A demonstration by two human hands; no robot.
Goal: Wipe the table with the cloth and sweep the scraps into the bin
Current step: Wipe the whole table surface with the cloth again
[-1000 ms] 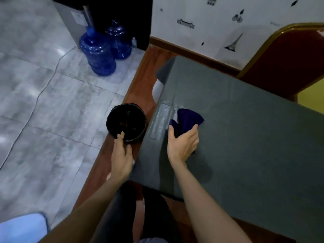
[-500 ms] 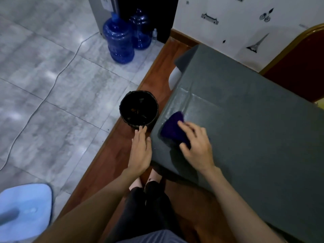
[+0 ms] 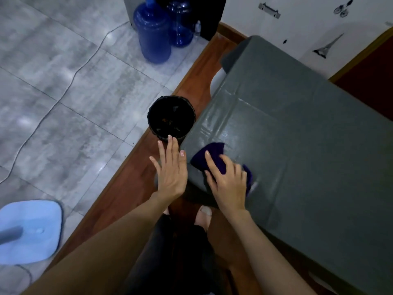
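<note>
The right hand (image 3: 228,184) is pressing the cloth (image 3: 209,157) flat on the counter (image 3: 308,158), and over the last second it has been dragging it from further in on the counter down to the near left corner, so the cloth is now lying right at the edge nearest the bin (image 3: 171,118). The left hand (image 3: 171,169) is staying flat and spread beside that corner, fingers together and pointing at the bin's rim, holding nothing; its fingertips are reaching the rim or stopping just short, which I cannot tell. That is reading as the end of a sweeping stroke, with the left hand likely serving as a guide or catch between edge and bin. The cloth is looking dark purple, bunched into a rough wedge, mostly covered by the right hand's fingers, with a small flap sticking out behind the knuckles. The counter near it is shining wet. No scraps are showing on the counter; some pale bits are lying inside the bin.
</note>
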